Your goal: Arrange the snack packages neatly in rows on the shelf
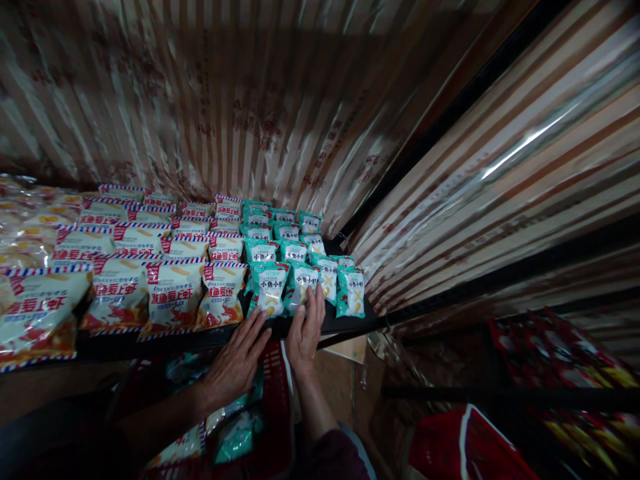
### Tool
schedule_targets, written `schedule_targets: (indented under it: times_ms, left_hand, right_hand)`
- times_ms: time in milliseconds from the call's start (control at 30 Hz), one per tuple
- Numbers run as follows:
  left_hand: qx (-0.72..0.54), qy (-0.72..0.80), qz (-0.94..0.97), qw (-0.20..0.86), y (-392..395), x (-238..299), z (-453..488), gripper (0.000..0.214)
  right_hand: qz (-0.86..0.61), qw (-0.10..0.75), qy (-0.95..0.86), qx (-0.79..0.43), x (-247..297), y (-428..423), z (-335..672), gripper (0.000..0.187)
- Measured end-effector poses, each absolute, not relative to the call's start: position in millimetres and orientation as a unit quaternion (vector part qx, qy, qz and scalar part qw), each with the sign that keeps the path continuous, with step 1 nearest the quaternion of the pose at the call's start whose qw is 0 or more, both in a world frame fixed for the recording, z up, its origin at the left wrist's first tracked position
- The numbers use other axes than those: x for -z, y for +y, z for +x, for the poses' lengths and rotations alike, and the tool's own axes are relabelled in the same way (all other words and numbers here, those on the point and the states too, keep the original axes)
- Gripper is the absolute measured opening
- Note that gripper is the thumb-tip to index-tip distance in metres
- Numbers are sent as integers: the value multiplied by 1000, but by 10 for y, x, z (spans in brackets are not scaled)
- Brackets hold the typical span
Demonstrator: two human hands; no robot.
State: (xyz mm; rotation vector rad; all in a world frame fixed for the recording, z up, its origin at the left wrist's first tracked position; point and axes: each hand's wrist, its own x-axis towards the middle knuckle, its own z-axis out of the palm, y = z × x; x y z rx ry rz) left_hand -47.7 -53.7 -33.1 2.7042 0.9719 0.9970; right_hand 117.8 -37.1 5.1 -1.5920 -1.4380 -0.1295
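Head view: you are positioning both bare hands at lower centre of the frame, in front of teal snack bags [263,252] with white fronts. These bags are standing in rows at the centre of the frame, on a black shelf [345,325].

Your right hand [306,327] is overlapping the lower part of one front teal bag [300,279]. Its fingers are extending upward, released rather than clenched; you cannot tell from this angle how firmly they are pressing. Your left hand [240,360] is extending its fingers, loosely parted and grasping nothing visible, toward the lower edge of the neighbouring teal bag [270,285]. Whether the fingertips are touching it, you cannot tell. Another teal bag [351,292] is standing at the right end of the front row.

Larger white snack bags [175,293] with red lettering and striped edges are filling the shelf from the left to the centre of the frame. At lower centre, beneath your forearms, a dark red basket [280,427] is holding teal packets [240,437]. Striped glossy sheeting [280,100] is covering the upper frame and the right side. At lower right, red and yellow packages [565,353] are lying in dim light, and a red bag [440,440] with a white edge is sitting below and left of them.
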Motion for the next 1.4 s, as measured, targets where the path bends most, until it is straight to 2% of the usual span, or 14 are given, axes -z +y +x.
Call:
schedule_targets:
  times_ms: [167, 433, 833, 1400]
  left_hand:
    - [-316, 316, 894, 42, -542, 323, -496, 59]
    - [-306, 322, 895, 35, -553, 340, -488, 51]
    - [-300, 320, 897, 54, -543, 305, -491, 50]
    - [-294, 318, 900, 56, -535, 267, -493, 48]
  right_hand:
    - [-693, 498, -520, 35, -16, -374, 1343, 47]
    - [-730, 479, -488, 9, 68, -333, 1395, 56]
    - [-702, 479, -526, 19, 145, -273, 1373, 47]
    - [-690, 476, -545, 7, 80, -317, 1334, 48]
